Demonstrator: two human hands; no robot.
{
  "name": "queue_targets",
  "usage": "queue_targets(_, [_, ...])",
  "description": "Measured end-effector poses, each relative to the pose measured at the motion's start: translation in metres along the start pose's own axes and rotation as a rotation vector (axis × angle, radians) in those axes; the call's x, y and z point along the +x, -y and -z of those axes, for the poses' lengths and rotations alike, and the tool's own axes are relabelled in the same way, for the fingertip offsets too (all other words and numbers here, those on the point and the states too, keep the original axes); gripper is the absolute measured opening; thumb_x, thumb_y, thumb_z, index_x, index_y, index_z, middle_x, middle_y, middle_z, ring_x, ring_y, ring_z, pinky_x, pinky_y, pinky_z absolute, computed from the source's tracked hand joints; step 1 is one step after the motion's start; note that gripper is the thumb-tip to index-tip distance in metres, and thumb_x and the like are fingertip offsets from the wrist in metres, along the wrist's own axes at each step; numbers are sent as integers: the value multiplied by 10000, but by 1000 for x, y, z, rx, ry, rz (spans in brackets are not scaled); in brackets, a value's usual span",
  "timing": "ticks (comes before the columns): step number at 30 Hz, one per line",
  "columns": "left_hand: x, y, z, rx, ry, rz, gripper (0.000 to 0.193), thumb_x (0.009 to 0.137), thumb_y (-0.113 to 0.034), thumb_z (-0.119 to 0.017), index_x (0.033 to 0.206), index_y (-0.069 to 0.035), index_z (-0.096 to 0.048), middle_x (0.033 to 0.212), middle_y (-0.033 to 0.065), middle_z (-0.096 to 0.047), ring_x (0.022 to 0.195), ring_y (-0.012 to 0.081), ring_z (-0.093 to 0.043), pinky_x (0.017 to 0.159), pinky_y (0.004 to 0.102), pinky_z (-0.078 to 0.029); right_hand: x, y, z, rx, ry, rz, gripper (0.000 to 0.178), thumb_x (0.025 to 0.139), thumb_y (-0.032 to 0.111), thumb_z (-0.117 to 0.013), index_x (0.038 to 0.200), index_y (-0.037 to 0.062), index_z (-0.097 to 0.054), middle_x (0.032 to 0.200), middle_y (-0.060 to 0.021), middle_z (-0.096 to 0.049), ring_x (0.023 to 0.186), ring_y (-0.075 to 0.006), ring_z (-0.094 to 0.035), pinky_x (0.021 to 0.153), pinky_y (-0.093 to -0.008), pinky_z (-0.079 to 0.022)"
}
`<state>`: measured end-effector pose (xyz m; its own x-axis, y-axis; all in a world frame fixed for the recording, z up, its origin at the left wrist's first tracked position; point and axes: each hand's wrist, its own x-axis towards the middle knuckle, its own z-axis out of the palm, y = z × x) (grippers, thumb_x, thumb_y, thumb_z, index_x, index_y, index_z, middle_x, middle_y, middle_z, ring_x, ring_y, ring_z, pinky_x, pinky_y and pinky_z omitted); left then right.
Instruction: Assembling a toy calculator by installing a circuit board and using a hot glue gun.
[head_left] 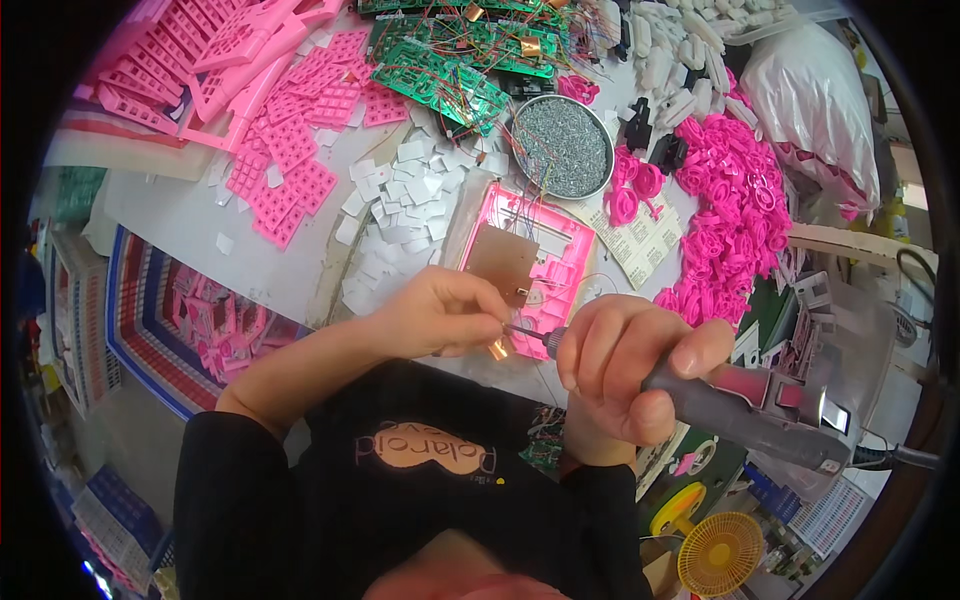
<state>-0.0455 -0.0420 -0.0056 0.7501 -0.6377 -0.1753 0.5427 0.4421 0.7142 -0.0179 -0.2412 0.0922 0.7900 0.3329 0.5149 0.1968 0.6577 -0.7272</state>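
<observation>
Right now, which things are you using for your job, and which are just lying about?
In the job:
dark power screwdriver, in the right hand
pink casing
brown board on it
copper-coloured piece by the left hand

Probably just lying about:
yellow fan
white plastic bag

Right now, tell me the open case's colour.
Bright pink: the case shows best in the head view, the only one.

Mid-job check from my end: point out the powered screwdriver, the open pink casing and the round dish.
Powered screwdriver point(762, 424): head view, on its dark grey body.
Open pink casing point(568, 272): head view, on its inner floor.
Round dish point(612, 154): head view, on its right rim.
</observation>
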Motion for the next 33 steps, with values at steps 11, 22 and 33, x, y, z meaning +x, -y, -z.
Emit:
queue_targets(11, [6,4,-3,585,-72,-524,72,863,43,-702,929,16,-693,843,88,-644,577,123,-569,491,251,-415,-5,1,-4,-28,-75,-64,350,919,169,-712,1146,131,-449,611,-49,-504,539,-195,-511,516,-345,-464])
queue_targets(22, [9,3,-10,1195,-230,-913,177,786,-5,-767,956,-29,-723,809,122,-638,671,282,-633,573,329,-504,-9,-7,5,-43,-131,-97,337,938,173,-685,1164,129,-439,653,-45,-496,565,-180,-502,546,-345,-479])
queue_targets(33, [-13,-30,10,827,-491,-178,164,899,-87,-728,802,-4,-626,618,1,-548,578,53,-534,504,240,-391,-12,-67,49,-401,-246,-30,295,923,19,-579,1168,76,-424,693,-55,-484,554,-138,-442,521,-328,-459])
